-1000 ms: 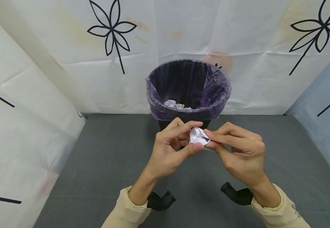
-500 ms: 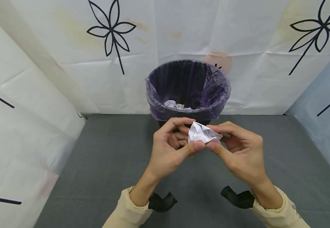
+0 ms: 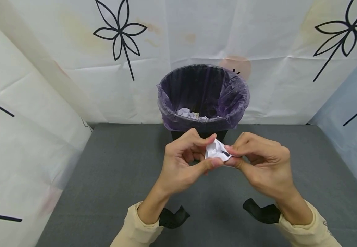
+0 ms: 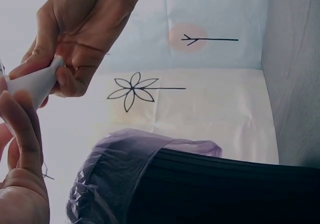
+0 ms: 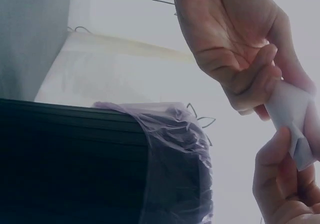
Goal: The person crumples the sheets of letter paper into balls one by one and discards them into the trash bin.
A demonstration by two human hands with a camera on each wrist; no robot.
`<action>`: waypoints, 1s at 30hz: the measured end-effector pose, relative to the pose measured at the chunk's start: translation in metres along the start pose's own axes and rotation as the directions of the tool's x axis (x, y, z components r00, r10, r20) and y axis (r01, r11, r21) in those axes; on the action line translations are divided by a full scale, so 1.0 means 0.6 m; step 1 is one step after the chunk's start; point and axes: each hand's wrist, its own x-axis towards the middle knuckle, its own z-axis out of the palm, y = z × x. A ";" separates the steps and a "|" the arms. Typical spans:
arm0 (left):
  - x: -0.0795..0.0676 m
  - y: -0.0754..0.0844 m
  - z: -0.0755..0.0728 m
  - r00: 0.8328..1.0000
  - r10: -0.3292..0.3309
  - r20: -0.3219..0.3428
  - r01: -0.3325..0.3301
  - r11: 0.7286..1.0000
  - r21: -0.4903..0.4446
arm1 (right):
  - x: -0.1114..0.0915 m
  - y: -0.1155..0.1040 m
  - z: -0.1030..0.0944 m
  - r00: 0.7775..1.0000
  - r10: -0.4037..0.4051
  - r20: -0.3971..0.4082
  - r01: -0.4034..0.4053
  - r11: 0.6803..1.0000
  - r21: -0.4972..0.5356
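A crumpled piece of white paper (image 3: 214, 151) is held between both hands, just in front of the bin in the head view. My left hand (image 3: 183, 164) pinches its left side between thumb and index finger. My right hand (image 3: 263, 163) pinches the right corner with thumb and fingertips, where a dark mark shows on a fold. In the left wrist view the paper (image 4: 37, 86) looks like a folded wedge between the hands. The right wrist view shows the paper (image 5: 290, 106) with a folded lower end.
A black bin (image 3: 178, 134) lined with a purple plastic bag (image 3: 237, 103) stands at the back of the grey table (image 3: 110, 178). Inside it lie several crumpled white papers (image 3: 187, 113). Patterned white cloth (image 3: 67, 44) hangs behind and at the sides.
The paper was turned and spread wider half a second ago; now it looks narrower, its right corner pinched. The right hand has shifted slightly right and its fingers have closed in on that corner.
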 end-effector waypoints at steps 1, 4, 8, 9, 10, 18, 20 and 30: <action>0.000 0.001 0.000 1.000 -0.004 0.004 0.004 1.000 0.001 | 0.001 -0.001 -0.001 1.000 -0.004 0.011 0.004 1.000 -0.001; 0.000 0.005 -0.001 1.000 -0.010 0.019 0.010 1.000 -0.006 | 0.005 -0.002 -0.002 0.999 -0.014 0.043 0.015 1.000 -0.006; 0.001 0.007 -0.005 0.999 -0.006 0.036 0.008 0.999 -0.034 | 0.011 -0.002 -0.003 0.997 -0.025 0.077 0.028 0.999 -0.028; 0.001 0.007 -0.006 0.999 -0.005 0.040 0.007 0.999 -0.039 | 0.012 -0.002 -0.004 0.996 -0.026 0.085 0.029 0.999 -0.034; 0.001 0.007 -0.006 0.999 -0.004 0.045 0.006 0.999 -0.042 | 0.013 -0.002 -0.004 0.995 -0.028 0.093 0.032 0.999 -0.039; 0.000 0.010 -0.009 0.997 -0.018 0.075 0.022 0.998 -0.054 | 0.021 -0.002 -0.007 0.985 -0.056 0.163 0.061 0.998 -0.026; 0.000 0.011 -0.009 0.997 -0.020 0.079 0.025 0.998 -0.064 | 0.024 -0.001 -0.008 0.982 -0.057 0.178 0.062 0.998 -0.020; -0.001 0.011 -0.002 1.000 0.023 0.017 -0.021 0.994 -0.104 | 0.022 -0.003 -0.004 0.991 0.012 0.136 -0.011 1.000 -0.011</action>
